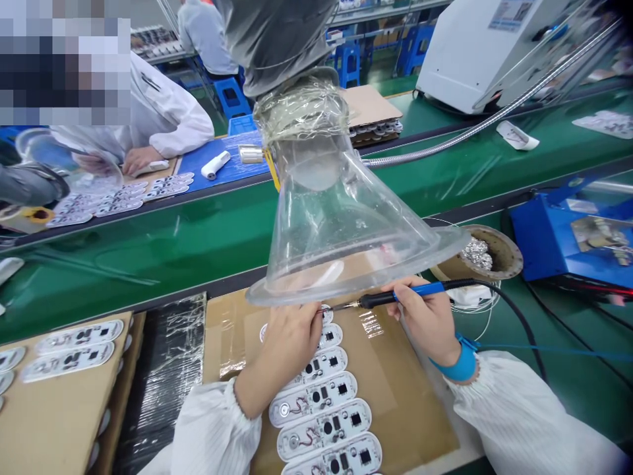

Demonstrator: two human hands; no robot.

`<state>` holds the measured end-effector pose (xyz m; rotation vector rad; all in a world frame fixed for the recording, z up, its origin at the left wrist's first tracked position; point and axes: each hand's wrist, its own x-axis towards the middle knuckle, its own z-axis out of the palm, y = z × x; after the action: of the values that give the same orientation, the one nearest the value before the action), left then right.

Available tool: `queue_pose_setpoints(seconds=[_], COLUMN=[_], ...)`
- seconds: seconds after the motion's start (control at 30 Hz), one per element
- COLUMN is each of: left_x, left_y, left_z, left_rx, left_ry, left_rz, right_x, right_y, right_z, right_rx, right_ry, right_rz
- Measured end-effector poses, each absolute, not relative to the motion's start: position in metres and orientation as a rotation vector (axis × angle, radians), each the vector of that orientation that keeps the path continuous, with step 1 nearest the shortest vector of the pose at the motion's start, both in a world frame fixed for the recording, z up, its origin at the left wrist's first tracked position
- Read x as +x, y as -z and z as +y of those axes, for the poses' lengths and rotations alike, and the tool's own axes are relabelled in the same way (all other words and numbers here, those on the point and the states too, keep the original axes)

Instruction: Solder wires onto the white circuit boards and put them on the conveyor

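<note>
White oblong circuit boards [316, 399] with black chips are lying in a slanting column on a flat brown cardboard sheet [405, 409], the nearest one running past the lower edge of view. White-sleeved at the wrist, the left hand [291, 336] is resting over the far end of the column, partly covering several boards; its fingers are bunching near the farthest board, and whether they are pinching anything I cannot tell. Well apart from it, the right hand [428, 320], wearing a bright blue wristband [455, 363], is closing round a blue-and-black pen-shaped soldering iron [386, 299], whose metal tip is pointing at the left fingertips beside that farthest board. Clear, flared plastic hood [336, 224] is hanging above both hands. To the right, a round brownish container [509, 257] is holding crumpled silvery material. Beyond, a glossy green belt [198, 237] is running across. On its far side, a co-worker in a white coat [173, 112] is working beside more boards, and farther back another person [208, 36] is sitting near blue plastic stools [232, 99].
</note>
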<state>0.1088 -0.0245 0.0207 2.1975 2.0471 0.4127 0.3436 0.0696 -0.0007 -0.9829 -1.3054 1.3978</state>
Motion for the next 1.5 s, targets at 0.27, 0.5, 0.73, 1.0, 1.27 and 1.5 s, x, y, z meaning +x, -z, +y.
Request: queue_pose_setpoints(seconds=[0.27, 0.5, 0.73, 1.0, 1.27, 1.5], left_x=[0.108, 0.108, 0.109, 0.110, 0.111, 0.107], left_y=[-0.017, -0.018, -0.020, -0.017, -0.017, -0.019], left_z=[-0.024, -0.025, -0.024, -0.023, -0.022, -0.023], left_rx=[2.189, 2.197, 2.190, 2.190, 2.189, 2.073], left_ry=[-0.461, -0.474, -0.463, -0.461, -0.459, -0.612], left_rz=[2.046, 2.034, 2.055, 2.074, 2.091, 1.987], right_x=[0.344, 0.347, 0.346, 0.343, 0.347, 0.346], right_y=[0.008, 0.007, 0.010, 0.007, 0.006, 0.000], right_z=[0.070, 0.071, 0.070, 0.070, 0.071, 0.075], right_rx=[-0.987, -0.987, -1.005, -0.992, -0.997, -0.943], right_ry=[-1.422, -1.416, -1.429, -1.393, -1.395, -1.390], right_rz=[-1.305, -1.265, -1.280, -1.302, -1.272, -1.191])
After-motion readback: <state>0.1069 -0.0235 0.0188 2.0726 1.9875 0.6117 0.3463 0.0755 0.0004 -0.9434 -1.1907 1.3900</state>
